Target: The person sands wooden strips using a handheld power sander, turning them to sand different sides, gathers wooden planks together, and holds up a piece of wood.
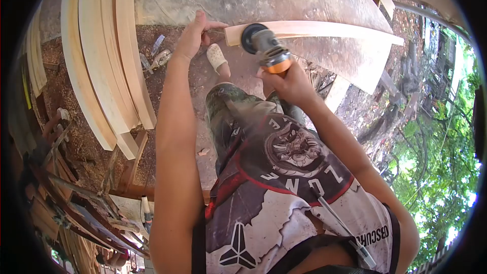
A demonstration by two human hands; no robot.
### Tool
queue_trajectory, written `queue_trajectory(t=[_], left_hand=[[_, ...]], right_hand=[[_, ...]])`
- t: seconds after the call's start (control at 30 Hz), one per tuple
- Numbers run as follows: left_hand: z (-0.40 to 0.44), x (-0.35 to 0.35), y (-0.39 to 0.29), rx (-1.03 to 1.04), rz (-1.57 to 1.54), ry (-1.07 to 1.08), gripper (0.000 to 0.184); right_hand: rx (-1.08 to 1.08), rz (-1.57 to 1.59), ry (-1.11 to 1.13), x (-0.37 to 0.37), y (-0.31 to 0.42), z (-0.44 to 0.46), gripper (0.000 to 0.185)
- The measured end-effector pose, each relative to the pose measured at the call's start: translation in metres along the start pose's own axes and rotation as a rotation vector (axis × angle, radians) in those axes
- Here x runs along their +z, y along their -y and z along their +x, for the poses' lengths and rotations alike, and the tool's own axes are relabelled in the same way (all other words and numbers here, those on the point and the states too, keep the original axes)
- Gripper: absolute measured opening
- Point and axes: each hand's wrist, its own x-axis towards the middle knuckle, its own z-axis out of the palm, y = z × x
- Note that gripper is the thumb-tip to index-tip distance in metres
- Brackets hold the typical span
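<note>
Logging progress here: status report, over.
Right hand grips grinder; disc over board. Left hand beside board's end. Possibly in the way: left fingers, near disc.

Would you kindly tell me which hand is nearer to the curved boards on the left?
Left: the left hand is beside the boards, not touching; the right hand is farther right, around the power tool.

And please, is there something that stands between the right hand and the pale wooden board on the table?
Only the power tool that the right hand grips: its black disc is at the pale wooden board, near the end beside the left hand. Nothing else visible stands between.
</note>
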Motion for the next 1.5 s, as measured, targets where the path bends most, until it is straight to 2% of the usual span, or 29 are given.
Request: queue_trajectory(t=[0.07,0.13,0.23,0.33,0.4,0.5,0.53,0.57,0.6,0.67,0.7,0.77,0.8,0.87,0.93,1.03,1.1,1.13,1.2,1.23,1.3,1.43,1.5], left_hand=[[0.005,-0.005,0.005,-0.050,0.027,0.023,0.094],[0.003,-0.007,-0.002,-0.055,0.069,0.025,0.095],[0.006,-0.007,-0.003,-0.052,0.090,0.034,0.096],[0.006,-0.009,-0.001,-0.062,0.053,0.058,0.095],[0.004,-0.009,-0.005,-0.081,0.030,0.073,0.095],[0.004,-0.007,-0.011,-0.104,0.064,0.060,0.095],[0.007,-0.008,-0.006,-0.118,0.023,0.076,0.095],[0.009,-0.012,-0.002,-0.132,-0.016,0.093,0.095],[0.010,-0.014,-0.003,-0.129,-0.015,0.107,0.095],[0.007,-0.015,-0.008,-0.116,0.098,0.107,0.099],[0.007,-0.012,-0.011,-0.112,0.101,0.127,0.099],[0.005,-0.009,-0.015,-0.152,0.002,0.096,0.101],[0.003,-0.013,-0.018,-0.170,-0.005,0.117,0.098],[0.003,-0.010,-0.018,-0.184,0.010,0.109,0.095],[0.001,-0.010,-0.018,-0.196,0.023,0.094,0.092],[-0.001,-0.009,-0.020,-0.220,0.030,0.063,0.089],[-0.002,-0.006,-0.024,-0.262,0.062,0.012,0.077],[-0.004,-0.003,-0.027,-0.252,0.067,0.021,0.077],[-0.010,0.004,-0.033,-0.269,0.174,-0.048,0.056],[-0.013,0.008,-0.036,-0.260,0.185,-0.042,0.056],[-0.017,0.015,-0.040,-0.213,0.167,-0.047,0.040],[-0.014,0.039,-0.025,-0.062,0.315,-0.141,0.040],[-0.016,0.056,-0.027,-0.029,0.546,-0.332,0.047]], right_hand=[[-0.038,-0.118,-0.018,0.007,-0.004,0.000,0.063],[-0.005,-0.137,0.021,0.012,0.013,-0.003,0.064],[0.045,-0.155,0.087,0.017,-0.001,0.005,0.068],[0.064,-0.142,0.018,0.004,-0.002,0.005,0.058],[0.081,0.062,0.041,-0.015,0.010,0.000,0.045],[0.150,0.041,0.071,-0.016,0.028,-0.005,0.036],[0.144,-0.015,0.112,-0.007,0.019,0.003,0.044],[0.146,-0.012,0.102,-0.001,0.011,0.004,0.044],[0.062,-0.069,0.078,0.007,0.013,0.003,0.050],[-0.030,-0.107,0.042,0.016,0.018,0.001,0.064],[-0.022,-0.102,0.024,0.014,0.023,0.000,0.064],[0.138,-0.238,0.039,0.009,0.030,-0.002,0.064],[0.027,-0.169,-0.024,0.006,0.023,-0.003,0.063],[0.045,-0.126,-0.057,-0.003,-0.006,0.002,0.062],[0.131,-0.058,-0.053,-0.018,-0.006,0.000,0.058],[0.127,-0.054,-0.118,-0.039,-0.005,-0.007,0.057],[0.067,-0.037,-0.170,-0.047,-0.026,-0.003,0.057],[0.062,-0.029,-0.191,-0.052,-0.034,-0.002,0.057],[0.050,-0.013,-0.224,-0.065,-0.048,0.000,0.056],[0.084,-0.001,-0.217,-0.072,-0.055,0.000,0.054],[0.111,0.023,-0.222,-0.087,-0.063,0.000,0.053],[0.183,0.016,-0.240,-0.124,-0.077,0.000,0.050],[0.193,0.103,-0.241,-0.143,-0.094,0.005,0.047]])
